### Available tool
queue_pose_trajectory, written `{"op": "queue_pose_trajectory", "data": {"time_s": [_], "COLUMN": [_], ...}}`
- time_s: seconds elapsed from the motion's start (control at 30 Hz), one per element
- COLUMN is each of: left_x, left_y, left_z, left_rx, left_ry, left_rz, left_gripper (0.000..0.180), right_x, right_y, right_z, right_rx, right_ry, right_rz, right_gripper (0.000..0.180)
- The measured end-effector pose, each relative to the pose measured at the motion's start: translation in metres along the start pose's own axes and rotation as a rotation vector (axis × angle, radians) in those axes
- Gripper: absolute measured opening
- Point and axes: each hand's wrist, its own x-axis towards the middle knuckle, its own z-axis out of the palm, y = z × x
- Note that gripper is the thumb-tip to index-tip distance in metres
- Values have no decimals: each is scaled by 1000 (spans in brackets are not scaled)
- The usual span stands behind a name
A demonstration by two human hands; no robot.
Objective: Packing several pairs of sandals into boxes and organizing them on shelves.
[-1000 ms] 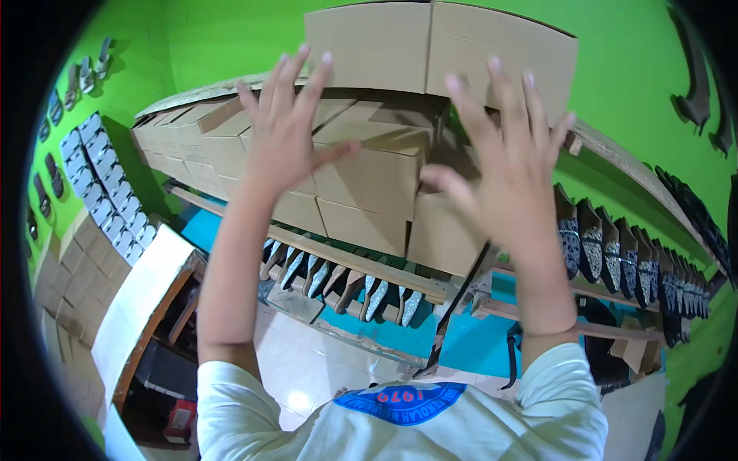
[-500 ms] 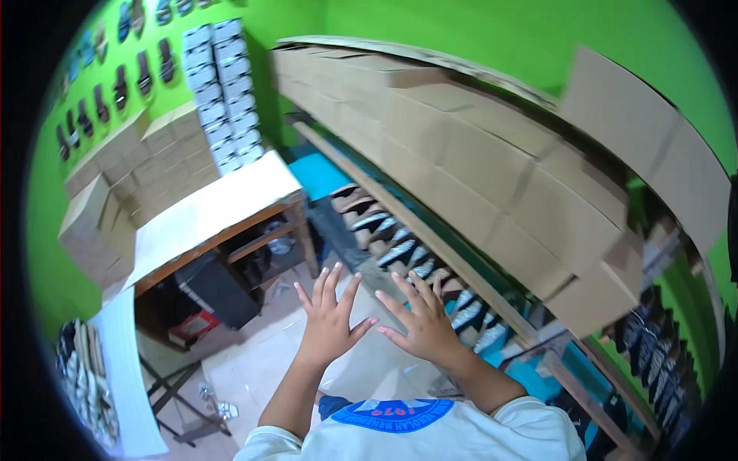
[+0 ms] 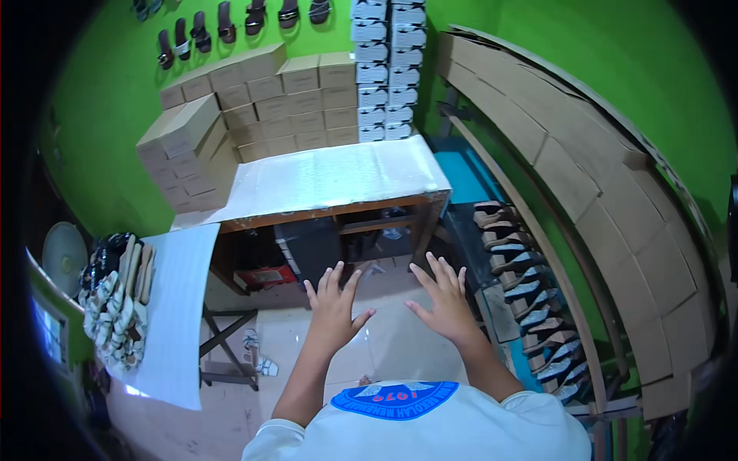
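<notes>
Both my hands are held out in front of me over the tiled floor, backs upward and fingers spread. My left hand (image 3: 332,313) is open and holds nothing; beyond its fingertips are the front of a white-topped table (image 3: 338,173) and a dark box (image 3: 309,247) beneath it. Also open and bare, my right hand (image 3: 444,304) is apart from the left one, nearest to a long row of sandals (image 3: 530,296) on a low shelf at the right. Neither hand touches anything.
Cardboard boxes (image 3: 292,107) and a column of white boxes (image 3: 371,73) stand behind the table. At left, a narrow white table (image 3: 173,307) bears piled sandals (image 3: 115,315). White sandals (image 3: 265,364) lie on the floor. Cardboard sheets (image 3: 584,192) line the right shelf.
My view has swung left, so the table and boxes now lie straight ahead. My hands have moved farther apart, both still open.
</notes>
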Motion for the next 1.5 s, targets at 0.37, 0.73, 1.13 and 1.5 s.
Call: {"op": "queue_pose_trajectory", "data": {"time_s": [0.37, 0.73, 1.13, 1.5], "left_x": [11, 119, 258, 386], "left_y": [-90, -171, -257, -384], "left_z": [-8, -4, -4, -78], "left_rx": [-19, 25, 29, 106], "left_ry": [-119, -148, -78, 201], "left_rz": [-200, -291, -306, -52], "left_gripper": [66, 65, 64, 57], "right_x": [104, 255, 426, 574], "right_y": [-29, -5, 10, -38], "right_z": [66, 120, 147, 131], "right_rx": [60, 107, 78, 48], "right_ry": [-160, -203, -175, -127], "right_rz": [-93, -150, -325, -472], "right_gripper": [60, 61, 60, 65]}}
